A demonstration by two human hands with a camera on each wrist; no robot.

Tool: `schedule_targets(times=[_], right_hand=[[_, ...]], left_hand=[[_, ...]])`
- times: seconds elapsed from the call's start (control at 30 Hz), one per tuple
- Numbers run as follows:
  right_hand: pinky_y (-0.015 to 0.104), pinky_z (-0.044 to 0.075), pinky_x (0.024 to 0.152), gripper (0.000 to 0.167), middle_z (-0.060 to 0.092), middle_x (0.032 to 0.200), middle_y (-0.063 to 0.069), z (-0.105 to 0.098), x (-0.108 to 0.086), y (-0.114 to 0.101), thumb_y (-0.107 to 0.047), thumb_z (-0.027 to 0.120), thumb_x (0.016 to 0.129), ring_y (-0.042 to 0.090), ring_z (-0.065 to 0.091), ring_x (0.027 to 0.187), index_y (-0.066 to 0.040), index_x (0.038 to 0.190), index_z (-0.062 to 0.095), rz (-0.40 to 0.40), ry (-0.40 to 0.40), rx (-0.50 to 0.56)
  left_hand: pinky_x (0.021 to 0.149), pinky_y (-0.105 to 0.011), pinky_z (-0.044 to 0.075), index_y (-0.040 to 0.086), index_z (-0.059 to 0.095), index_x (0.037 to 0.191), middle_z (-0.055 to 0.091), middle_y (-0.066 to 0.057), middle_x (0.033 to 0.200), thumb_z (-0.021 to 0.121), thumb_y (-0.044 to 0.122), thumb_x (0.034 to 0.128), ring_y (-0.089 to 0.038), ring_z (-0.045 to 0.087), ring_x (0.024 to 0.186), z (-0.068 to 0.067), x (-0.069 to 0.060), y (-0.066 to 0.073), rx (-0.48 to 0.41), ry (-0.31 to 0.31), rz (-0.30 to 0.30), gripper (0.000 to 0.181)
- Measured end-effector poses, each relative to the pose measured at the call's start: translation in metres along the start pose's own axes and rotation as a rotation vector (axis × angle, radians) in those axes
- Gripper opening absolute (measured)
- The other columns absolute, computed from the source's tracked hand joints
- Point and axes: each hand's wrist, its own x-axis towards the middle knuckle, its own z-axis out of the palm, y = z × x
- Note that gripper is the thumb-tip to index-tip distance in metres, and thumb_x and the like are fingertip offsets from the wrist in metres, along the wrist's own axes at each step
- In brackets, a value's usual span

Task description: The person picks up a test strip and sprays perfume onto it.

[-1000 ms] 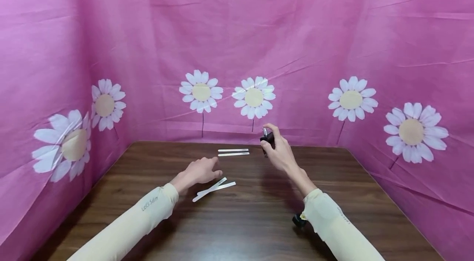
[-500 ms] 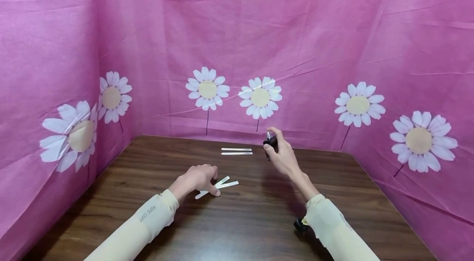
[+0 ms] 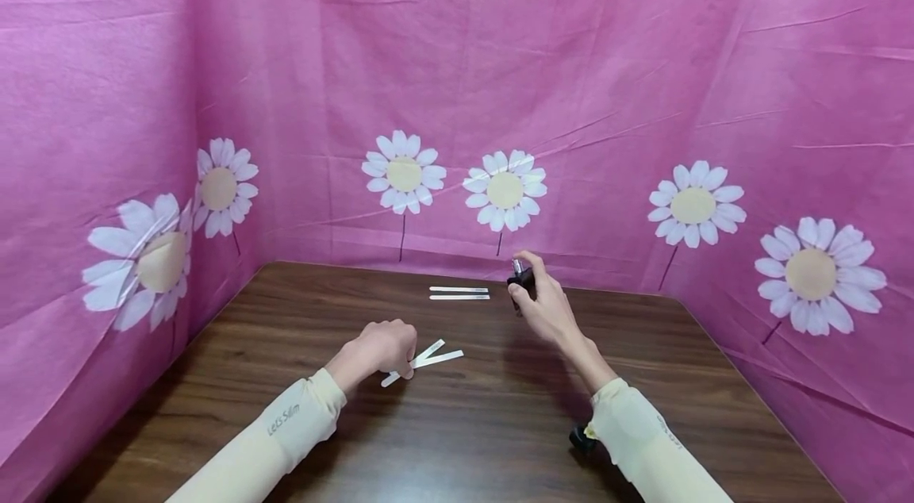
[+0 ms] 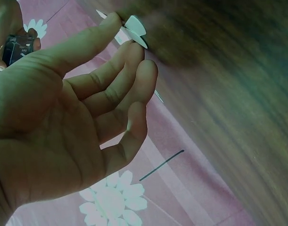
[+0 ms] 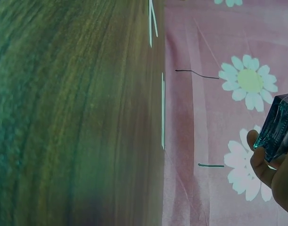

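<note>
Two white paper scent strips [image 3: 444, 358] lie crossed on the wooden table, near its middle. My left hand [image 3: 378, 348] is lowered over their left ends, which it partly covers. In the left wrist view its thumb and a fingertip pinch at the rounded strip ends [image 4: 134, 27]; whether one or both are held I cannot tell. At the right, my right hand [image 3: 550, 309] holds a dark glass perfume spray bottle [image 3: 524, 281] upright above the table, the index finger on top of its silver nozzle [image 3: 517, 266].
Two more white strips [image 3: 459, 297] lie side by side near the table's back edge. A black cap [image 3: 581, 439] sits beside the right sleeve. Pink cloth [image 3: 457, 74] with printed daisies surrounds the table [image 3: 457, 439] at the back and sides.
My left hand has come back from beyond the crossed strips and down onto their left ends, and its thumb and fingers have closed together. The right hand keeps holding the perfume bottle.
</note>
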Motion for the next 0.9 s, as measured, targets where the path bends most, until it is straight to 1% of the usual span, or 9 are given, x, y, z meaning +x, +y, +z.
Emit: schedule_targets(times=[0.07, 0.3, 0.6, 0.77, 0.9], right_hand=[[0.047, 0.048, 0.068, 0.054, 0.062, 0.102, 0.011, 0.0006, -0.0002, 0.0001, -0.029, 0.06, 0.095, 0.025, 0.059, 0.081, -0.042, 0.144, 0.041, 0.001, -0.007, 0.001], [0.048, 0.048, 0.07, 0.054, 0.062, 0.105, 0.01, 0.0014, -0.0006, -0.0009, -0.03, 0.06, 0.095, 0.026, 0.059, 0.085, -0.043, 0.144, 0.041, -0.001, -0.007, -0.012], [0.048, 0.049, 0.069, 0.054, 0.062, 0.105, 0.012, 0.0021, 0.0005, -0.0003, -0.029, 0.059, 0.096, 0.026, 0.06, 0.083, -0.043, 0.145, 0.04, -0.004, -0.019, -0.002], [0.048, 0.049, 0.068, 0.054, 0.062, 0.104, 0.012, 0.0021, 0.0006, 0.0002, -0.029, 0.059, 0.095, 0.026, 0.06, 0.081, -0.042, 0.144, 0.041, -0.017, -0.017, -0.004], [0.048, 0.048, 0.068, 0.054, 0.062, 0.104, 0.012, 0.0019, -0.0003, 0.0001, -0.03, 0.059, 0.095, 0.027, 0.059, 0.081, -0.042, 0.144, 0.041, -0.014, -0.027, -0.01]], left_hand=[[0.064, -0.044, 0.05, 0.023, 0.063, 0.063, 0.056, 0.009, 0.066, 0.09, 0.022, 0.0739, -0.015, 0.055, 0.063, 0.0, -0.0001, 0.0003, 0.014, 0.002, 0.001, 0.029], [0.063, -0.044, 0.051, 0.023, 0.063, 0.062, 0.055, 0.009, 0.066, 0.09, 0.019, 0.0725, -0.015, 0.055, 0.062, 0.0013, -0.0001, -0.0002, 0.036, 0.026, 0.021, 0.029], [0.062, -0.043, 0.051, 0.022, 0.07, 0.064, 0.057, 0.009, 0.066, 0.086, 0.016, 0.0762, -0.015, 0.056, 0.061, -0.0001, 0.001, -0.0031, 0.012, -0.004, 0.018, 0.02], [0.063, -0.044, 0.052, 0.023, 0.073, 0.065, 0.058, 0.01, 0.066, 0.084, 0.015, 0.0773, -0.013, 0.056, 0.062, -0.0006, 0.001, -0.005, 0.001, -0.011, 0.035, 0.018], [0.064, -0.045, 0.052, 0.024, 0.073, 0.067, 0.059, 0.009, 0.069, 0.082, 0.014, 0.0785, -0.015, 0.058, 0.064, -0.0011, 0.0009, -0.0057, 0.0, -0.009, 0.042, 0.018]])
